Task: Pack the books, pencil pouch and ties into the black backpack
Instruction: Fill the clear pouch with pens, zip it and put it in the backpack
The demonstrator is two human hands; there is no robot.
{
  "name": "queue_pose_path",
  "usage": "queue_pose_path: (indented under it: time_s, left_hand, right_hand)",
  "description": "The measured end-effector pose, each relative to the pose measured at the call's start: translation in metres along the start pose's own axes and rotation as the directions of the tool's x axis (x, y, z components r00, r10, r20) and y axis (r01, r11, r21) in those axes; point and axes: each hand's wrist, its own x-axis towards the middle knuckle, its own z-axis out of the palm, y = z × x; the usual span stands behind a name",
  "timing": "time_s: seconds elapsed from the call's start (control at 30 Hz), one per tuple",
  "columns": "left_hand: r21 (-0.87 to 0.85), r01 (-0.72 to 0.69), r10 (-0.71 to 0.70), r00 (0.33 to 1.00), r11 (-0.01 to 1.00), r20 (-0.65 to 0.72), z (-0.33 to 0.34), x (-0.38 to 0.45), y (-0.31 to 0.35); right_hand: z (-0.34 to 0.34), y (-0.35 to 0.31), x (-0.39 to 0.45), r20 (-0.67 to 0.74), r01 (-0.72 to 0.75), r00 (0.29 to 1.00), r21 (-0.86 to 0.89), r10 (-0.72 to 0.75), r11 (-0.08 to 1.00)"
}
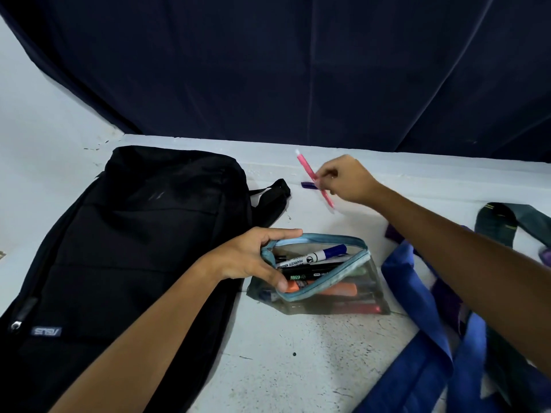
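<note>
Pinching a pink pen (313,175), the right hand (346,180) must travel toward 7 o'clock to the pencil pouch (322,278), held agape by the left hand (250,257).

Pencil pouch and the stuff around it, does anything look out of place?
A small dark purple piece lies loose on the white surface behind the pink pen that the right hand pinches. The left hand holds the pencil pouch open.

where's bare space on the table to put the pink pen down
Bare patches: the near table, between the black backpack and blue ties, below the clear pencil pouch; and the far right strip behind the right hand holding the pink pen. The right edge is crowded with ties.
</note>
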Motion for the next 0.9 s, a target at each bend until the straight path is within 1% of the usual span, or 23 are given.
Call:
queue_pose_path:
  time_s: [0.03,0.07,0.1,0.13,0.2,0.27,0.3,0.47,0.53,0.57,0.6,0.67,0.7,0.73,0.77,0.8,0.9]
  left_hand:
    - [-0.004,-0.001,0.001,1.000,1.000,0.002,0.000,0.000,0.000]
    - [-0.008,-0.002,0.002,1.000,1.000,0.005,0.001,0.000,0.000]
    - [-0.007,-0.003,0.003,1.000,1.000,0.011,0.001,0.000,0.001]
    - [-0.003,-0.008,0.008,1.000,1.000,0.026,0.001,0.000,0.002]
    - [0.012,-0.036,0.035,0.998,0.999,0.058,0.002,-0.001,0.003]
    - [0.023,-0.045,0.044,0.998,0.999,0.047,0.002,-0.002,0.004]
    - [0.021,-0.033,0.032,0.999,0.999,0.036,0.002,-0.002,0.004]
    - [0.027,-0.015,0.014,0.999,1.000,0.037,0.003,-0.001,0.004]
    - [0.021,-0.017,0.015,0.997,1.000,0.070,0.003,-0.001,0.005]
    - [0.027,-0.019,0.017,0.997,0.999,0.080,0.003,-0.001,0.005]
    - [0.039,-0.016,0.014,0.997,0.999,0.074,0.003,-0.001,0.005]
    - [0.047,0.003,-0.005,0.999,0.999,0.040,0.001,-0.001,0.004]
    - [0.042,0.008,-0.009,1.000,0.999,0.030,0.001,-0.001,0.003]
    - [0.035,0.007,-0.008,1.000,0.999,0.025,0.001,-0.001,0.003]
    - [0.027,0.006,-0.006,1.000,1.000,0.024,0.001,-0.001,0.003]
    - [0.019,0.007,-0.007,1.000,1.000,0.024,0.002,-0.002,0.003]
    - [0.012,0.015,-0.015,1.000,1.000,0.024,0.002,-0.001,0.004]
  right_hand:
    - [-0.009,-0.012,-0.009,0.051,0.026,0.998,0.108,-0.032,0.994]
    - [-0.017,-0.023,-0.018,0.150,0.028,0.987,0.179,-0.055,0.983]
    - [-0.024,-0.032,-0.026,0.278,0.020,0.957,0.201,-0.077,0.979]
    - [-0.027,-0.038,-0.033,0.409,0.026,0.908,0.172,-0.095,0.985]
    - [-0.028,-0.045,-0.044,0.606,0.107,0.790,0.019,-0.097,0.994]
    - [-0.023,-0.048,-0.050,0.702,0.185,0.712,-0.147,-0.030,0.972]
    - [-0.019,-0.048,-0.053,0.719,0.207,0.695,-0.206,0.004,0.956]
    - [-0.001,-0.051,-0.060,0.717,0.212,0.690,-0.336,0.103,0.918]
    - [-0.004,-0.052,-0.056,0.726,0.201,0.683,-0.302,0.088,0.932]
    - [-0.007,-0.051,-0.051,0.709,0.185,0.702,-0.264,0.060,0.947]
    - [-0.011,-0.049,-0.043,0.658,0.155,0.752,-0.222,0.031,0.963]
    - [-0.013,-0.032,-0.022,0.454,0.062,0.891,-0.166,0.020,0.984]
    - [-0.010,-0.019,-0.010,0.331,0.024,0.943,-0.196,0.043,0.980]
    - [-0.006,-0.005,0.000,0.225,-0.010,0.972,-0.259,0.070,0.966]
    - [0.001,0.012,0.008,0.159,-0.041,0.983,-0.327,0.097,0.944]
    - [0.007,0.027,0.014,0.132,-0.063,0.984,-0.385,0.123,0.921]
    - [0.020,0.059,0.017,0.115,-0.101,0.978,-0.478,0.176,0.872]
